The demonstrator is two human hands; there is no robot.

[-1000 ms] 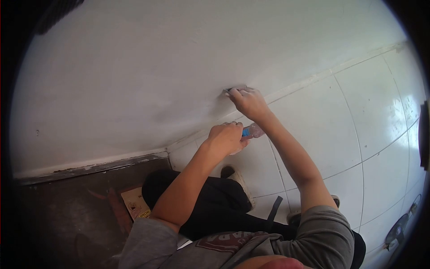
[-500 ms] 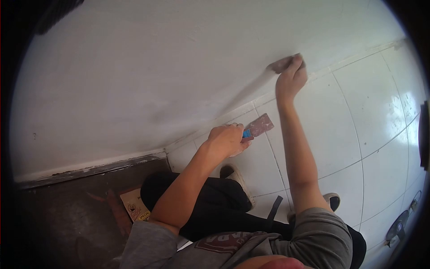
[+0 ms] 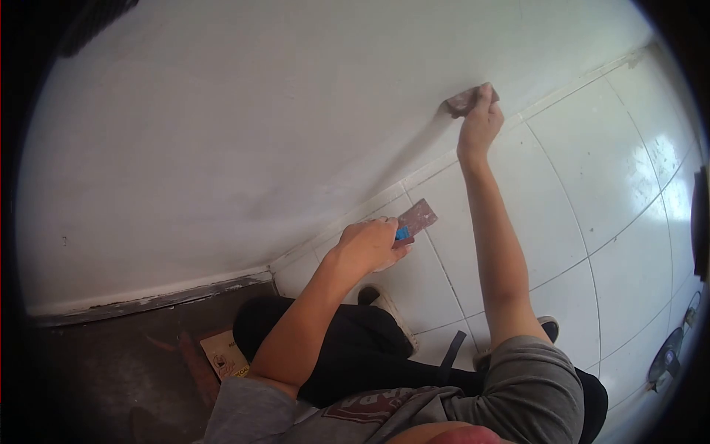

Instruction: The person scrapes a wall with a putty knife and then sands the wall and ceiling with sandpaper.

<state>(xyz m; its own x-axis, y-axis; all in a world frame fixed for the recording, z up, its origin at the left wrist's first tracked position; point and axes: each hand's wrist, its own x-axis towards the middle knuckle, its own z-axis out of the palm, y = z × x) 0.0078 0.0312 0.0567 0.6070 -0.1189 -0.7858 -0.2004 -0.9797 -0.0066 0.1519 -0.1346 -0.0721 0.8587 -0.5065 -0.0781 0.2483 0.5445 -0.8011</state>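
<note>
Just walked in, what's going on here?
Someone's right hand holds a flat reddish-brown piece up at the smooth white wall; whether it touches is hard to tell. Their left hand grips a flat, blue-and-reddish-brown scraper above the glossy white tiled floor.

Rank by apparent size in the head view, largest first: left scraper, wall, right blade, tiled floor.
1. Wall
2. Tiled floor
3. Left scraper and right blade: too alike to rank, each partly hidden.

Pretty plain room tbh, just a whitish wall (image 3: 222, 133) meeting glossy white floor tiles (image 3: 547, 200) with bright glare (image 3: 645, 166) off to the right, plus a dark brownish floor section (image 3: 96, 362) lower left.
</note>
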